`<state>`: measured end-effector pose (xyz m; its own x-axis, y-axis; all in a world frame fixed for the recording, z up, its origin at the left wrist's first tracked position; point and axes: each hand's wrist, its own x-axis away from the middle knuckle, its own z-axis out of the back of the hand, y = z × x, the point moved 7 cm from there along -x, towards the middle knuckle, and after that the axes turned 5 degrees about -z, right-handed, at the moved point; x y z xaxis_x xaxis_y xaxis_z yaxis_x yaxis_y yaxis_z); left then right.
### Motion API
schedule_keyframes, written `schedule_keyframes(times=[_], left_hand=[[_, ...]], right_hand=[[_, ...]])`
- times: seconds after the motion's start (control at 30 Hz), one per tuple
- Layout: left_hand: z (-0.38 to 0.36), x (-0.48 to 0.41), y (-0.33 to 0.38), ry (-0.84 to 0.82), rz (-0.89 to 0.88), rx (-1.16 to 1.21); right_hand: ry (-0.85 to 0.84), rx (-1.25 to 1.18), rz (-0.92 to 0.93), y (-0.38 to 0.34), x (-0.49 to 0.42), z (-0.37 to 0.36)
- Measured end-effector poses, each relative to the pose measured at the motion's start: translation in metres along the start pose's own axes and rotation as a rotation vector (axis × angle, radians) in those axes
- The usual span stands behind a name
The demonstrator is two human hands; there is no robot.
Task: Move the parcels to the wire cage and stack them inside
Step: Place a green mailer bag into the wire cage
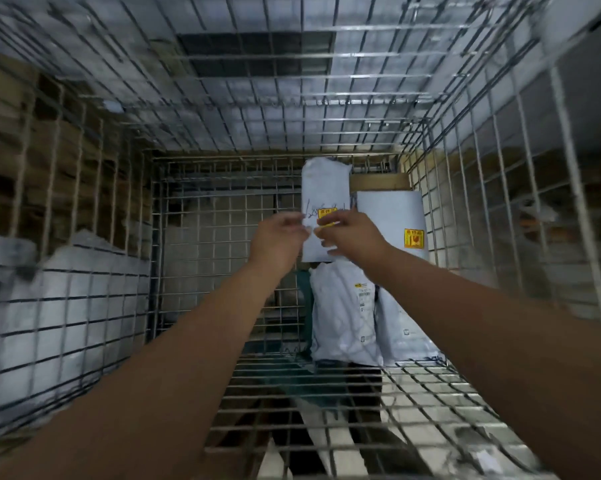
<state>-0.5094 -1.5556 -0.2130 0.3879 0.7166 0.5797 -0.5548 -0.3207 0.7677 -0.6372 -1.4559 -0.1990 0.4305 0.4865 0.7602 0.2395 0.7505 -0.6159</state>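
Wire cage (152, 237), cardboard boxes (12, 161) beyond mesh.

head view | worn on person's head | faces forward-down into wire cage (292, 140) | close range

In wire cage (202, 209), R side: upright parcel (324, 187), flat parcel (389, 216) just R, bags (340, 317) in front.
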Motion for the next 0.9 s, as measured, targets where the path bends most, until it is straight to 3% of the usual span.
schedule_keyframes(times=[0.2,0.4,0.6,0.9], left_hand=[[0.052,0.128,0.072,-0.088,-0.064,0.092],[0.087,0.255,0.097,-0.155,-0.167,0.130],[0.090,0.353,0.049,-0.116,-0.203,0.234],[0.048,0.414,-0.085,0.023,0.022,0.291]], right_hand=[[-0.089,-0.048,0.092,-0.047,0.147,-0.014],[-0.106,-0.190,0.142,-0.044,0.262,-0.020],[-0.188,-0.262,0.155,0.014,0.337,-0.031],[-0.188,-0.212,0.009,0.154,0.351,-0.044]])
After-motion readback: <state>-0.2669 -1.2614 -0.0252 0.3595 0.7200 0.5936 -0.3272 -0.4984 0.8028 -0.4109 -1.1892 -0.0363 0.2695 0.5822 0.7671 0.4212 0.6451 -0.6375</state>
